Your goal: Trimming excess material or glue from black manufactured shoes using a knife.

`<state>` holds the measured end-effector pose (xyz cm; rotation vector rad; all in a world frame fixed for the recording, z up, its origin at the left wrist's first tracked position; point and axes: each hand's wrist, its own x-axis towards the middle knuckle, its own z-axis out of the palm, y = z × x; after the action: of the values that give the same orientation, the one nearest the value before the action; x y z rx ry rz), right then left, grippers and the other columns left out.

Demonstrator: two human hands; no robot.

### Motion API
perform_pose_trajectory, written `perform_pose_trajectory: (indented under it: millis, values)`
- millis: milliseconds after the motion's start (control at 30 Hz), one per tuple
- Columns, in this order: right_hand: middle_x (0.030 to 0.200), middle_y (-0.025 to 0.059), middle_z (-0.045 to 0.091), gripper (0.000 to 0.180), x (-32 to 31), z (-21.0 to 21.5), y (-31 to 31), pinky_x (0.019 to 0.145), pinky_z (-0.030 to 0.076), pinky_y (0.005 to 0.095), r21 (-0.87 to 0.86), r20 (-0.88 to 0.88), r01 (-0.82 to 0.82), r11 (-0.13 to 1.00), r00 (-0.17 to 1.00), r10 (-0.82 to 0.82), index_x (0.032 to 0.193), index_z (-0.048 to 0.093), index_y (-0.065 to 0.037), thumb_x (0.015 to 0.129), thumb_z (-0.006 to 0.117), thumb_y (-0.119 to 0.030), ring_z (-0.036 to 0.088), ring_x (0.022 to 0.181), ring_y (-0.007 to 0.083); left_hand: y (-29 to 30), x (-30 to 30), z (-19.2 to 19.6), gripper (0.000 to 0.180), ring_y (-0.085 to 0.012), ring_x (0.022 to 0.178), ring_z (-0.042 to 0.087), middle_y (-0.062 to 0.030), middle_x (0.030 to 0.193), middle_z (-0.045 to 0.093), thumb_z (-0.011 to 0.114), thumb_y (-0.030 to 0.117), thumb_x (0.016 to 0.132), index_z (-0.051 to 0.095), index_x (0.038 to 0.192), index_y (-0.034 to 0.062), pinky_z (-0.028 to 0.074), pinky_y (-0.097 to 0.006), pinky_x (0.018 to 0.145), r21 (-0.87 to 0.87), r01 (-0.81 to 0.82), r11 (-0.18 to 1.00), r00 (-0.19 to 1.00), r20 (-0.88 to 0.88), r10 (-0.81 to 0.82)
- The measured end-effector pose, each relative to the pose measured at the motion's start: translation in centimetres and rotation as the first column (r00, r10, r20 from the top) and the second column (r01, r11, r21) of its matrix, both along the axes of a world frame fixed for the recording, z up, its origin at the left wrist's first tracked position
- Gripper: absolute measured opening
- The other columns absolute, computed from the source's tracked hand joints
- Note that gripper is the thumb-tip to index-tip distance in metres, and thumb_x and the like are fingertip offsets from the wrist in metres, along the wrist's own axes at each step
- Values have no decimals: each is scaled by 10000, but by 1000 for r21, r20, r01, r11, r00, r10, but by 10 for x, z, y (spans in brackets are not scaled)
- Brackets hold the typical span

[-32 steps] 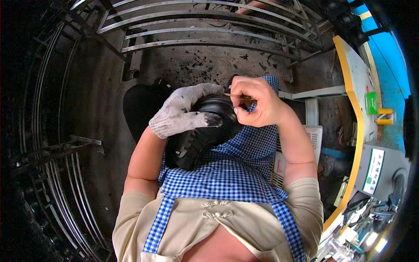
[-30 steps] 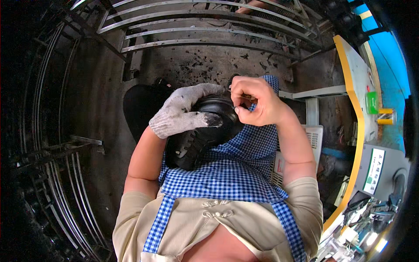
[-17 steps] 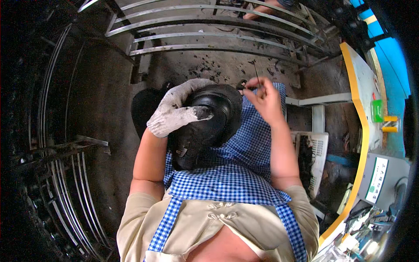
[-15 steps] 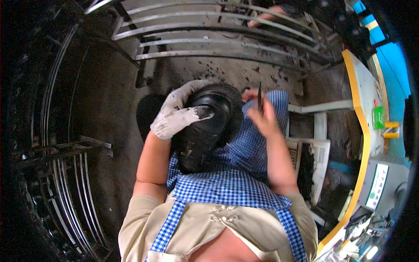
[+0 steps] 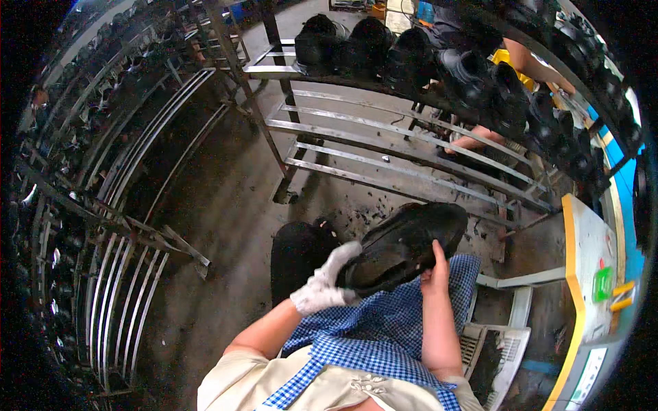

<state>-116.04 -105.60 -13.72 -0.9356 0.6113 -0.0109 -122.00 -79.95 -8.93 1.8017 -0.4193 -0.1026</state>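
A black shoe (image 5: 404, 250) is held between my two hands above my lap, lying slantwise with one end toward the upper right. My left hand (image 5: 325, 282), in a white glove with dark-stained fingertips, grips the lower left end. My bare right hand (image 5: 436, 269) is closed on the near right edge, thumb along its side; some of its fingers are hidden under the shoe. The thin dark blade seen earlier cannot be made out now. Under the shoe, a blue-and-white checked apron (image 5: 384, 322) covers my lap.
Ahead stands a metal rack (image 5: 411, 147) with several black shoes (image 5: 370, 44) on its upper shelf. Another person's arm (image 5: 476, 139) shows behind it. More racks (image 5: 130, 308) line the left. A yellow-edged table (image 5: 576, 274) and a white plastic seat (image 5: 507, 356) are at right. Black scraps litter the floor.
The view has tilted up, bringing the shelf of shoes into sight. The shoe has turned from upright to slantwise. My right hand, earlier apart with a thin dark blade, now grips the shoe.
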Motion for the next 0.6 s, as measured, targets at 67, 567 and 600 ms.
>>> perform_pose_trajectory:
  millis: [67,567,600]
  values:
    - [744,-36,610,269,9,4,5,331,261,193,20,-12,-39,999,999,39,961,596,-119,801,678,-319,405,401,48,-3,-11,2,980,-400,1322,289,-240,1427,252,784,369,618,276,1398,64,269,-413,1085,100,-29,995,992,123,16]
    - [915,112,648,446,37,6,13,358,254,205,-417,451,-535,735,580,678,1264,416,-68,909,547,-304,312,364,41,65,-16,2,458,-318,1130,507,-112,1271,508,446,356,912,440,1297,108,438,-499,934,-779,-626,34,752,-591,293]
    - [912,72,650,396,46,-14,0,388,255,200,-376,288,-580,723,668,686,1221,450,-83,898,569,-278,342,407,40,75,-3,17,468,-300,1134,508,-112,1269,510,478,370,904,451,1290,107,431,-463,947,-784,-619,46,723,-545,425]
